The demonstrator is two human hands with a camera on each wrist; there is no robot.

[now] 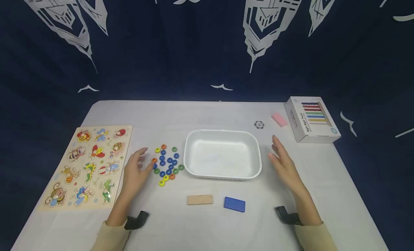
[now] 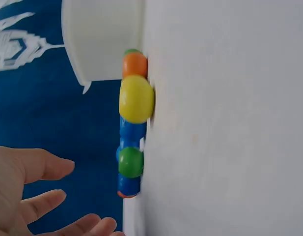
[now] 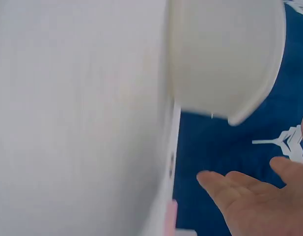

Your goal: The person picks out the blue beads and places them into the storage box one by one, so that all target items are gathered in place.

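Note:
My left hand [image 1: 136,173] hovers at the left side of a loose group of beads [image 1: 169,160], its fingers relaxed and holding nothing. The beads are blue, green, yellow and orange; in the left wrist view a yellow bead [image 2: 136,99] shows large, a little away from the fingers. A white rectangular tray [image 1: 223,154] stands between the two hands, with nothing inside it. To the tray's right is my right hand [image 1: 285,168], fingers loosely extended and also without anything in them. The right wrist view shows it apart from the tray wall [image 3: 220,59].
On the left lies a picture puzzle board [image 1: 85,168] of cartoon insects and animals. A tan block [image 1: 199,199] and a blue block [image 1: 234,204] lie in front of the tray. A poker chip [image 1: 259,124], a pink block [image 1: 279,119] and a white box [image 1: 312,119] are at the back right.

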